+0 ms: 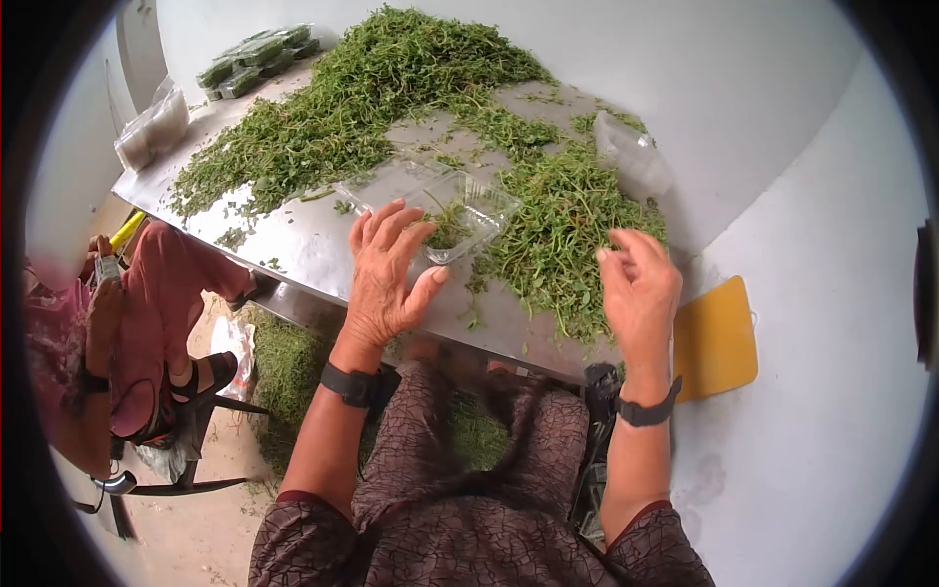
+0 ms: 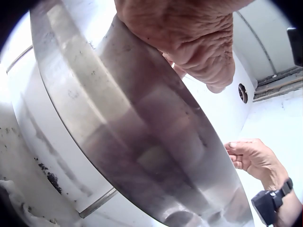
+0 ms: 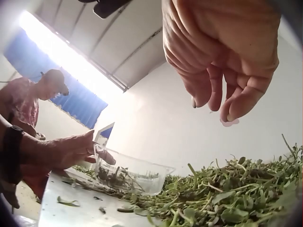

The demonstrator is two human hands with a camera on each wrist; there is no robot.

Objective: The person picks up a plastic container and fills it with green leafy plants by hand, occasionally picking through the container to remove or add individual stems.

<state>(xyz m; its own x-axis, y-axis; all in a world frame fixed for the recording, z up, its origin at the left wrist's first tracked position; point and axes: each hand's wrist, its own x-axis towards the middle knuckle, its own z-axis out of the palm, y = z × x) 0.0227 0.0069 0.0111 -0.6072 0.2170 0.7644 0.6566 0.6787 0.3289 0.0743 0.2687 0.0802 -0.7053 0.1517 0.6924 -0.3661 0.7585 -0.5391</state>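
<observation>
Left hand (image 1: 391, 269): fingers spread apart, not wrapped round anything, at the near-left side of the clear plastic tub (image 1: 481, 202); can't tell if the fingertips touch its rim. Right hand (image 1: 641, 284): up in the air over the near right side of the smaller heap of greens (image 1: 562, 230), fingers bent, tips pointing down, gaps between them in the right wrist view, no object visible in them. Tub sits on the metal table (image 1: 323, 235) between the hands, open side up, a few sprigs inside, lid laid back on its far left; heap hard against its right side, so little room that way. Metal shows between tub and near edge, more to the left. Big heap (image 1: 391, 88) runs along the far side. Container stack (image 1: 631, 157) near the right edge, just beyond the small heap; wall (image 1: 782, 225) and yellow board (image 1: 719, 338) limit the right. Second person (image 1: 161, 303) sits off the left edge.
</observation>
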